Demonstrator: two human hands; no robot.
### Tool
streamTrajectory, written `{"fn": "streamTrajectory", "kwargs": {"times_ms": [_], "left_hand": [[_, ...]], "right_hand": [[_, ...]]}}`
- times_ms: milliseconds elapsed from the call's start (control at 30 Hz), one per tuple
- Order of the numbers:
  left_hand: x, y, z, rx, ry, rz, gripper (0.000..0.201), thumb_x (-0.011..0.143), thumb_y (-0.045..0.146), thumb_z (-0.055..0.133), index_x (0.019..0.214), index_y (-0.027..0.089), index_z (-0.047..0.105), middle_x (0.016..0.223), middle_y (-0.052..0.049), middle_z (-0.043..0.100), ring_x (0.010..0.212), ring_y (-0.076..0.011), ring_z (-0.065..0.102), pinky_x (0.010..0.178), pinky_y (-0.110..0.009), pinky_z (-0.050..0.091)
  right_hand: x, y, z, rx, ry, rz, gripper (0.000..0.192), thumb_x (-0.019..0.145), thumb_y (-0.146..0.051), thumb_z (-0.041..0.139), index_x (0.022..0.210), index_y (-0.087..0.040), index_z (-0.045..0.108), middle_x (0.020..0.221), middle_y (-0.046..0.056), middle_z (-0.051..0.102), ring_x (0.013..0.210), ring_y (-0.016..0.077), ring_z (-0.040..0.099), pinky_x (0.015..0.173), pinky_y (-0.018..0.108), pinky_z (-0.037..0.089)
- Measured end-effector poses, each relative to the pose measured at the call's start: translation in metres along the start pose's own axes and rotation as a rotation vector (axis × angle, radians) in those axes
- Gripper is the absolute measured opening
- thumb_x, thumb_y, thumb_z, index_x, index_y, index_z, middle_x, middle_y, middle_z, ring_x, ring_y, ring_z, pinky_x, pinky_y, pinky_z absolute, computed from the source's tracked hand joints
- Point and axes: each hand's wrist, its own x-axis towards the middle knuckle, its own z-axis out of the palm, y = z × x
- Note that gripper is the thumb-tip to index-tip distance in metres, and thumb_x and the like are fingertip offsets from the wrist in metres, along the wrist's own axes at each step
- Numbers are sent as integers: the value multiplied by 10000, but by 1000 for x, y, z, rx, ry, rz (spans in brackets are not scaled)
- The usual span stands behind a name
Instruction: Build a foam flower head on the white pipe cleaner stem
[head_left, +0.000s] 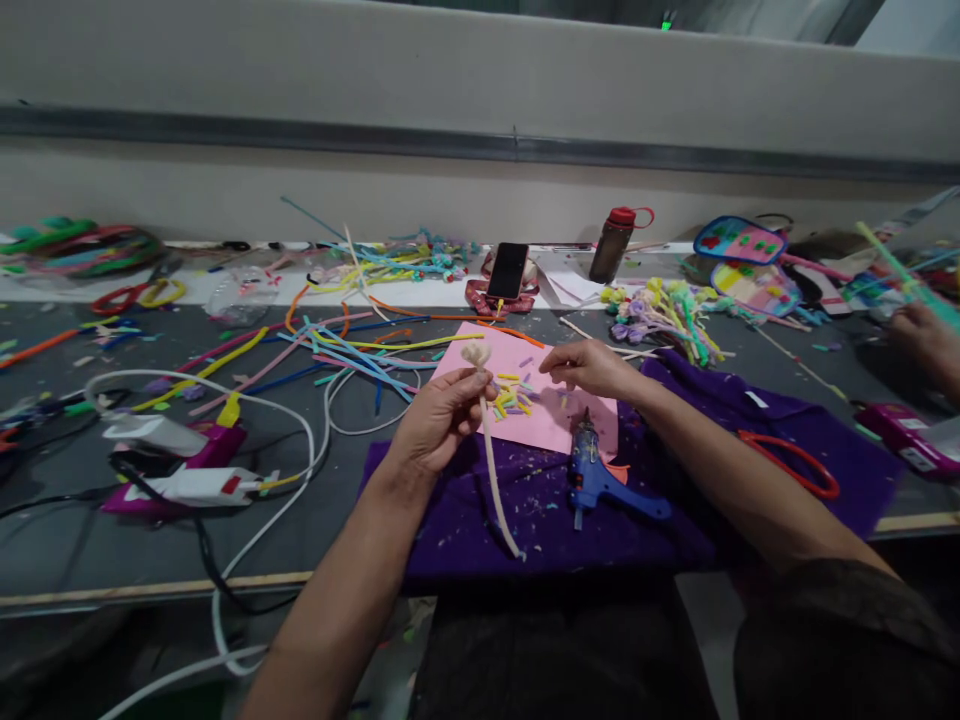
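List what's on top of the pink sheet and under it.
On the pink sheet: short yellow and purple pieces; the glue gun overlaps its near edge. Purple cloth borders that edge; what lies beneath is covered. The left hand hides part of the top.

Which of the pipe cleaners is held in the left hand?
The cream pipe cleaner with the bunched top: the left hand grips it, while blue ones and yellow ones lie loose.

Dim, cool light greys the pale wall (480, 70) and leaves the near side below the worktop (52, 560) almost black, with a soft shadow under the right hand (589, 368). Wide-angle distortion stretches the near forearms (352, 590), and a co-worker's hand (926, 345), far right, is blurred.
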Motion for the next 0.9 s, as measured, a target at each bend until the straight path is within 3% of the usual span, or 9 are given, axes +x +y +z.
{"fn": "streamTrajectory", "kwargs": {"times_ms": [167,367,633,767,900], "left_hand": [[0,2,1,-17,13,-7,189,663,242,693,738,118,572,608,30,566,382,9,384,307,-97,229],[-1,2,1,-37,14,8,201,657,249,696,723,114,562,604,29,564,371,9,382,300,-100,227],[-2,0,-1,-40,-5,5,213,671,286,690,759,127,578,616,29,585,364,8,393,295,-108,219],[-2,0,-1,-50,11,12,229,650,300,704,735,132,575,600,31,588,360,4,399,298,-114,218],[-2,1,0,-54,30,-1,249,628,307,720,705,119,577,567,34,566,345,9,375,292,-118,199]], "right_hand": [[27,-31,13,-458,-97,-107,274,803,-197,468,996,-211,662,931,33,694,788,153,626,646,211,410],[55,-38,43,-589,-116,-24,248,783,-271,493,916,-196,687,922,94,692,833,230,619,645,263,402],[68,-32,58,-527,-122,23,228,759,-304,547,828,-139,689,867,154,682,844,271,611,675,297,407],[65,-28,46,-369,-82,2,167,756,-253,553,812,-144,667,802,96,682,750,206,615,623,253,409],[43,-28,28,-158,-56,-36,183,806,-217,485,909,-125,605,802,45,664,635,110,599,545,192,419]]}}
